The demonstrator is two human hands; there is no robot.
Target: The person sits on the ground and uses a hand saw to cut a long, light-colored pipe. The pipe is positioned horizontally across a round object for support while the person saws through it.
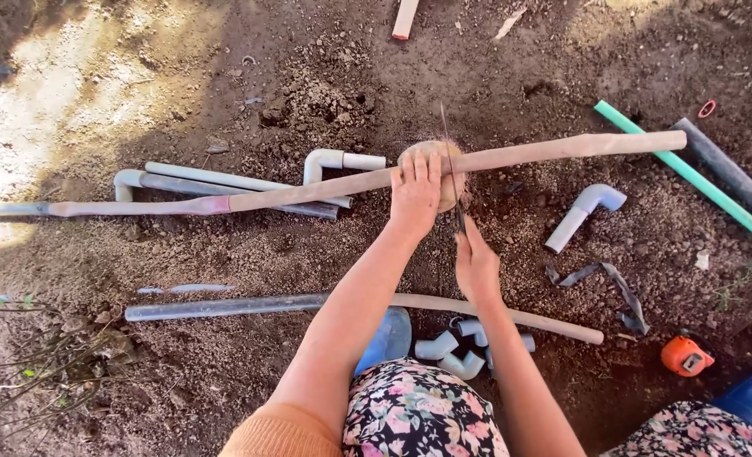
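My left hand [416,193] presses down on a long brownish pipe [562,148] that rests across a round wooden block [431,154] on the dirt. My right hand [475,261] grips the handle of a thin saw blade [449,148], which stands across the pipe just right of my left hand's fingers. The pipe runs from the far left edge, where it is grey, to the upper right.
Grey pipes and elbows [224,182] lie behind the long pipe. Another long pipe [308,302] lies near my knees, with several grey fittings [456,347]. At right lie an elbow piece [583,211], a green pipe [689,173], a dark pipe [731,173] and an orange tape measure [686,355].
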